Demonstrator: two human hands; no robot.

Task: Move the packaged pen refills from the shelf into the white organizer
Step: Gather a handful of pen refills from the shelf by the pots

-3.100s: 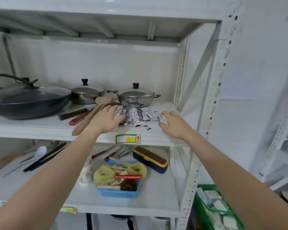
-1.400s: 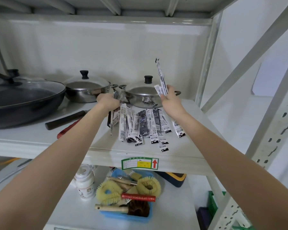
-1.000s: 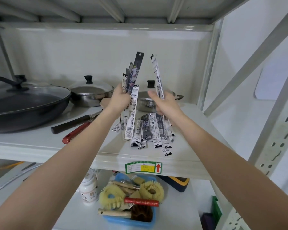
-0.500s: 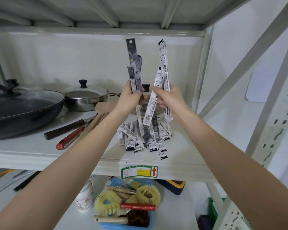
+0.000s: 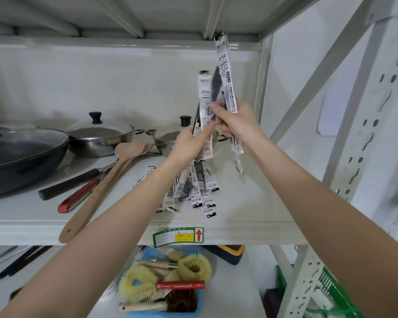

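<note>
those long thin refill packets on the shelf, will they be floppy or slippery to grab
Probably light and bendy: the long thin printed refill packets in the right hand fan out unevenly. Likely slippery, since the glossy loose packets on the white metal shelf lie splayed and overlapping.

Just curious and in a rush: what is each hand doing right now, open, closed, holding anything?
Left hand: closed on packaged pen refills.
Right hand: closed on more refill packets, held upright.

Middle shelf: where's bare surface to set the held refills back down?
Free: the right end of the shelf, between the refill pile and the right upright; also the front strip between the red-handled tool and the pile. Crowded: left and back, with wok, pots, wooden spatula.
</note>
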